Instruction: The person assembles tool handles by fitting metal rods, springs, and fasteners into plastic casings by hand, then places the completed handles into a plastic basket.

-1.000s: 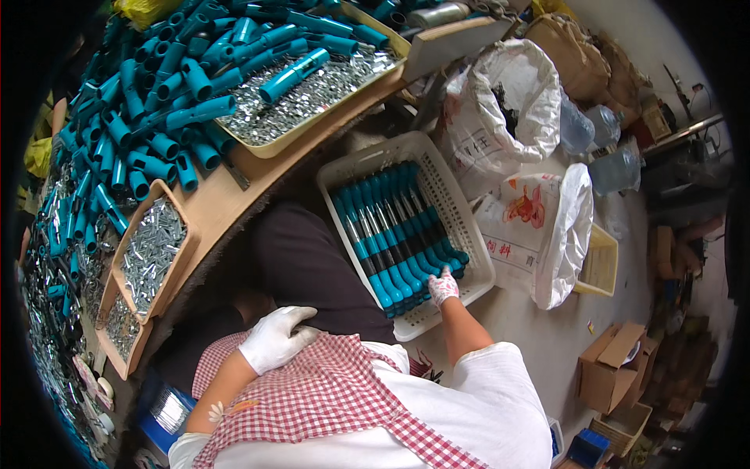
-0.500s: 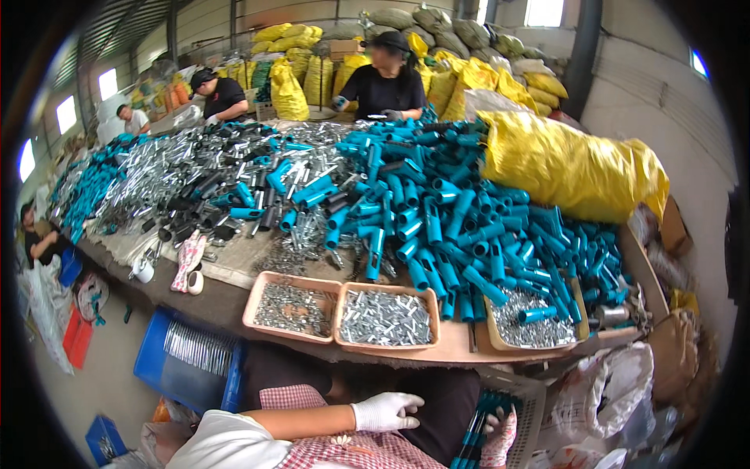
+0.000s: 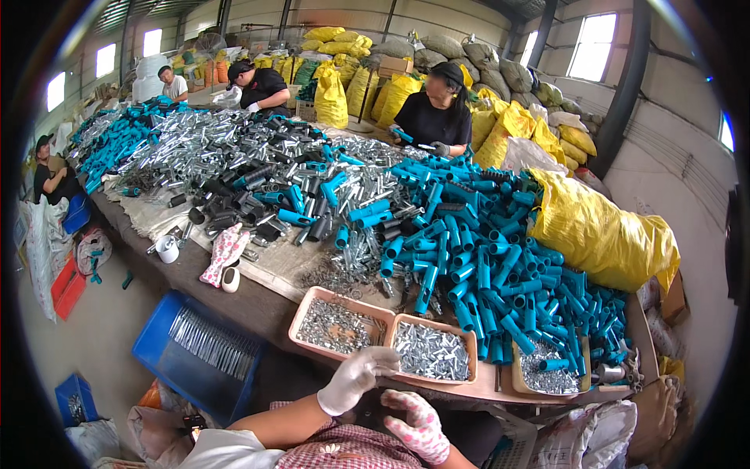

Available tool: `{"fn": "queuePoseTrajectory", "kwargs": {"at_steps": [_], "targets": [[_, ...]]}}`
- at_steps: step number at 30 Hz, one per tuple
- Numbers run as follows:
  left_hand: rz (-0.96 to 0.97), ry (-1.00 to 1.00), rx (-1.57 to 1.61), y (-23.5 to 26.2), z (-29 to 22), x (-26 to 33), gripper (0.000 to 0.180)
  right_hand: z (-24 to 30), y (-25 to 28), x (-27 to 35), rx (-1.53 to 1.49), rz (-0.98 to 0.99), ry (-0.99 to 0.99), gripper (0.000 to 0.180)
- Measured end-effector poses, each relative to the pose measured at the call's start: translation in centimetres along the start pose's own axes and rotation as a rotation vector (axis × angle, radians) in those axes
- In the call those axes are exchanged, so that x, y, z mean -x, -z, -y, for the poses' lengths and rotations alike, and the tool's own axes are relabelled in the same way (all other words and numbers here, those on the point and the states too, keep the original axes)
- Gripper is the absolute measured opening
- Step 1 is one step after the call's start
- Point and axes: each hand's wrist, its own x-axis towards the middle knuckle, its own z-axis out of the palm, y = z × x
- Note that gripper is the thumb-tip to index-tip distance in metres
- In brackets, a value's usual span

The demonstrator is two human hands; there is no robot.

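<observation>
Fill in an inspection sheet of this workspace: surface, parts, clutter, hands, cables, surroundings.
Surface: long workbench, partly under pale cloth, heavily covered.
Parts: teal tubes heaped, some slotted; silver pins in one peach tray, small metal pieces in the tray left of it.
Clutter: white cup and pink-patterned cloth item near the bench edge.
Hands: left hand white-gloved, right hand in a pink-dotted glove; both open, nothing visibly held.
Cables: nothing seen.
Surroundings: four other people; blue bin of metal rods; yellow sacks behind.
</observation>
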Motion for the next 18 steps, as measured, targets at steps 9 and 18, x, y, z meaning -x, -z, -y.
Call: {"fn": "queuePoseTrajectory", "kwargs": {"at_steps": [9,18], "targets": [[-0.078,-0.002,0.711,0.9,-1.7,-3.1,0.057,1.6,-5.6,-5.8,-0.118,-0.083,0.025,0.016],[-0.182,0.112,0.993,3.6,-2.2,-3.0,0.066,1.0,-6.5,-7.6,0.409,0.293,0.217,0.016]]}}
